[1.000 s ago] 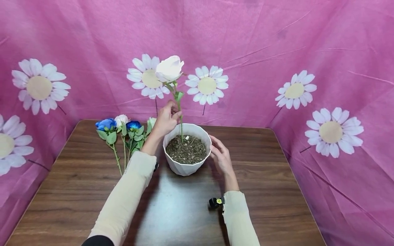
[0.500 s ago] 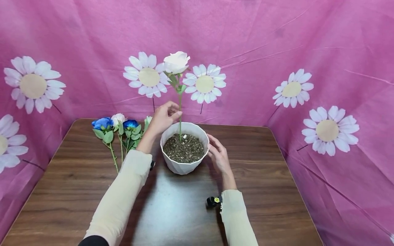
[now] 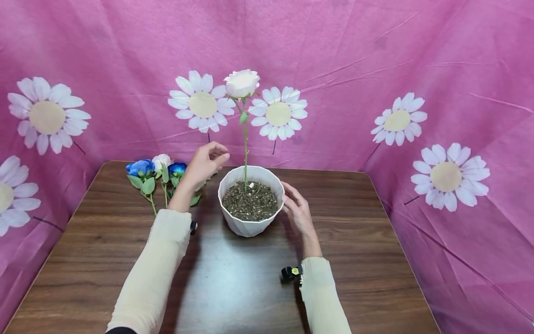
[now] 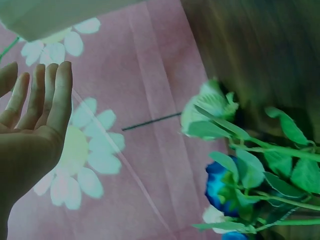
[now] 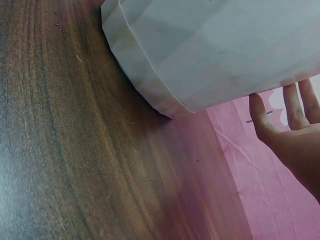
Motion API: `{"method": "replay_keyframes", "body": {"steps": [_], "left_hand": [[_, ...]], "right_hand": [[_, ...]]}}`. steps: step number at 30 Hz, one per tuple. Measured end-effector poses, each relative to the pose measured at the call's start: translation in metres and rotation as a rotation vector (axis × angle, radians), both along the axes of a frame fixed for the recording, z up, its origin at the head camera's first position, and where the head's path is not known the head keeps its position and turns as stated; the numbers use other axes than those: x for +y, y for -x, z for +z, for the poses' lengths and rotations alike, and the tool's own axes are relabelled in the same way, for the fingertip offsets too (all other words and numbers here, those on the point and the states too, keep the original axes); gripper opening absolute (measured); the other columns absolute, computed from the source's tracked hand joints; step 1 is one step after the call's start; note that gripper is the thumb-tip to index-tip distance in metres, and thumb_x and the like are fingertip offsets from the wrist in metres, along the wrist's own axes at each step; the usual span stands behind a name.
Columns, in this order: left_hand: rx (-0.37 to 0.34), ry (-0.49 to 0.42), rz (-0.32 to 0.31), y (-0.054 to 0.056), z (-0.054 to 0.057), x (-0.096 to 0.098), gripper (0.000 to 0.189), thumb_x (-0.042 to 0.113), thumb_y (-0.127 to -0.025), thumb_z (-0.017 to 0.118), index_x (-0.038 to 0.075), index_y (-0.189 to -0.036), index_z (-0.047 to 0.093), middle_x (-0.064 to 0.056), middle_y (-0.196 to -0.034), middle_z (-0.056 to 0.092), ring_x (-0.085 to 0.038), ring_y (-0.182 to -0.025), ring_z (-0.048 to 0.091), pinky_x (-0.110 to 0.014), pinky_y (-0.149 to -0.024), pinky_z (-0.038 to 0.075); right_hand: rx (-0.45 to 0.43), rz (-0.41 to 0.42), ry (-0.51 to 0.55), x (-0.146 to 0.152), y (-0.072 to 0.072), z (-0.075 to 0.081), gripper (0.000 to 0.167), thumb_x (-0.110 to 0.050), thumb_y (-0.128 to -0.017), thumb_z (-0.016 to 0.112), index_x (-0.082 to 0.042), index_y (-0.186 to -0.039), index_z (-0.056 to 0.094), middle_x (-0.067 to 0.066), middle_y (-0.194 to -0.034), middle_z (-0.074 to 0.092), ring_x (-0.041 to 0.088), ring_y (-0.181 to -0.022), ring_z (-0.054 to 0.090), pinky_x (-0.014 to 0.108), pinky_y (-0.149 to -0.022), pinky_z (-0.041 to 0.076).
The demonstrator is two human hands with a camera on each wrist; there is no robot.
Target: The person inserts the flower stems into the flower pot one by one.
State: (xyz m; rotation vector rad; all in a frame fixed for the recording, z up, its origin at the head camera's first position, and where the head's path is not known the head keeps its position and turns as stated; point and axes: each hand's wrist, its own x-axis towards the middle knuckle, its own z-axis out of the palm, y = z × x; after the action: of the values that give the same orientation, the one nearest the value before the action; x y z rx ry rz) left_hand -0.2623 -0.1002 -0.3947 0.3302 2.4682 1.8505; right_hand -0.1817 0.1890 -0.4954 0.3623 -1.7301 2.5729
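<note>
A white rose (image 3: 242, 84) stands upright by itself, its green stem set in the dark soil (image 3: 250, 202) of a white faceted flowerpot (image 3: 249, 227). Left of that stem is my left hand (image 3: 205, 162), apart from it and holding nothing, with fingers loosely bent. In the left wrist view the same hand (image 4: 37, 120) shows its fingers extended and bare. My right hand (image 3: 298, 211) rests its fingertips against the pot's right side near the rim. The right wrist view shows the fingers (image 5: 295, 107) touching the pot wall (image 5: 215, 55) without curling round it.
Several cut roses lie at the table's back left, among them a blue rose (image 3: 141, 167), a pale pink rose (image 3: 162, 162) and a whitish rose (image 4: 207, 110). A pink cloth (image 3: 333, 41) with printed daisies hangs behind the wooden table (image 3: 354, 241).
My left hand has let go of the white rose's stem and moved left, away from it. The rose has straightened from a leftward lean. The right hand stays at the pot.
</note>
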Motion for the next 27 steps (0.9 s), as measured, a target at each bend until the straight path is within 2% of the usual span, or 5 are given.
{"method": "replay_keyframes", "body": {"steps": [5, 14, 22, 24, 27], "left_hand": [[-0.038, -0.038, 0.007, -0.001, -0.009, -0.015, 0.030, 0.010, -0.102, 0.062, -0.010, -0.123, 0.058, -0.025, -0.121, 0.063, -0.023, -0.094, 0.063, -0.034, -0.080, 0.063], [-0.130, 0.000, -0.008, -0.013, -0.028, -0.054, 0.038, 0.013, -0.104, 0.059, -0.011, -0.133, 0.054, -0.030, -0.125, 0.058, -0.010, -0.092, 0.063, -0.041, -0.091, 0.059], [-0.213, -0.065, 0.003, -0.020, -0.043, -0.078, 0.046, 0.016, -0.105, 0.058, -0.014, -0.137, 0.046, -0.010, -0.112, 0.060, -0.007, -0.090, 0.065, -0.049, -0.095, 0.056], [-0.231, -0.069, 0.008, -0.022, -0.045, -0.082, 0.047, 0.017, -0.105, 0.057, -0.015, -0.138, 0.045, -0.018, -0.118, 0.059, -0.007, -0.089, 0.065, -0.048, -0.095, 0.056], [-0.258, -0.074, 0.017, -0.026, -0.049, -0.091, 0.046, 0.018, -0.106, 0.056, -0.014, -0.137, 0.044, -0.030, -0.138, 0.046, -0.007, -0.091, 0.065, -0.042, -0.094, 0.058]], "right_hand": [[0.002, -0.004, -0.011, 0.000, -0.002, 0.002, 0.049, 0.002, -0.101, 0.048, 0.016, -0.146, 0.035, 0.009, -0.129, 0.057, 0.021, -0.115, 0.057, 0.032, -0.095, 0.056], [-0.002, -0.004, -0.027, -0.002, -0.004, 0.007, 0.047, 0.002, -0.102, 0.047, 0.016, -0.146, 0.035, 0.009, -0.131, 0.056, 0.022, -0.117, 0.057, 0.033, -0.096, 0.056], [-0.016, -0.011, -0.033, -0.002, -0.003, 0.007, 0.048, 0.002, -0.102, 0.048, 0.016, -0.146, 0.036, 0.010, -0.132, 0.055, 0.022, -0.117, 0.057, 0.033, -0.097, 0.055], [-0.016, -0.010, -0.034, -0.002, -0.004, 0.007, 0.048, 0.002, -0.102, 0.049, 0.016, -0.146, 0.036, 0.011, -0.134, 0.055, 0.022, -0.118, 0.057, 0.033, -0.097, 0.055], [-0.017, -0.011, -0.032, -0.002, -0.004, 0.007, 0.048, 0.002, -0.102, 0.048, 0.016, -0.146, 0.036, 0.011, -0.134, 0.055, 0.023, -0.118, 0.056, 0.034, -0.098, 0.055]]}}
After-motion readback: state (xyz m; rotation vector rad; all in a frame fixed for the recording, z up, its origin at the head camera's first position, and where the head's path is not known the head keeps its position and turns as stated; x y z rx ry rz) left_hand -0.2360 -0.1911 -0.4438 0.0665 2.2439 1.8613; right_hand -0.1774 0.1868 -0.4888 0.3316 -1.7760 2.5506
